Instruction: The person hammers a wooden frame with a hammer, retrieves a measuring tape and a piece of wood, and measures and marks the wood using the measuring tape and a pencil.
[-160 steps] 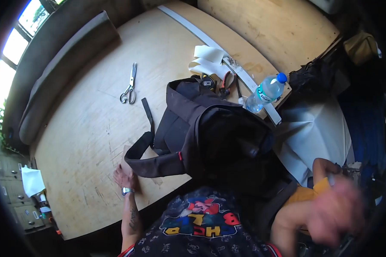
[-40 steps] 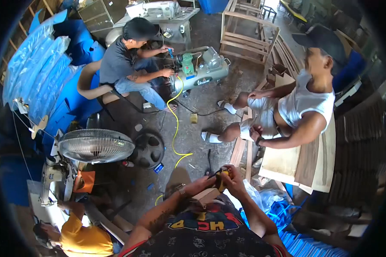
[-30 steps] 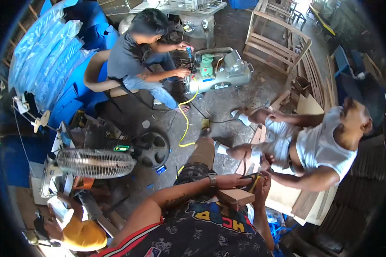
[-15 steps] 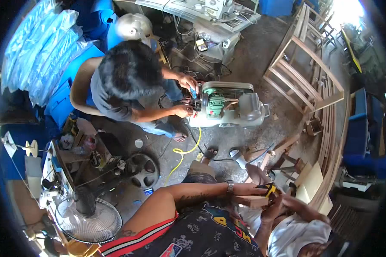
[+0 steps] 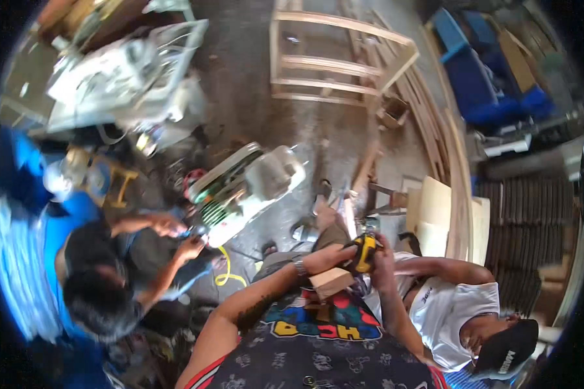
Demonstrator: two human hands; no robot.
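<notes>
A yellow-and-black hand tool point(image 5: 366, 251) is in front of my chest; its exact kind I cannot make out. My left hand point(image 5: 331, 258), with a watch at the wrist, is closed at the tool's left side. On its other side, my right hand point(image 5: 383, 258) wraps its fingers round the tool. A light wooden block point(image 5: 331, 282) lies just below my left hand, close to my shirt. Whether that hand also bears on the block is hidden.
At left a crouching person point(image 5: 100, 285) works beside a machine with a green motor point(image 5: 214, 212). A person in a white top point(image 5: 457, 311) sits close on my right. A wooden frame point(image 5: 331, 63) and long planks point(image 5: 422, 110) lie ahead. A yellow cable point(image 5: 226, 277) crosses the floor.
My view has turned right, so the machine and crouching person appear further left and lower. The tool and both my hands now show nearer the middle, still together.
</notes>
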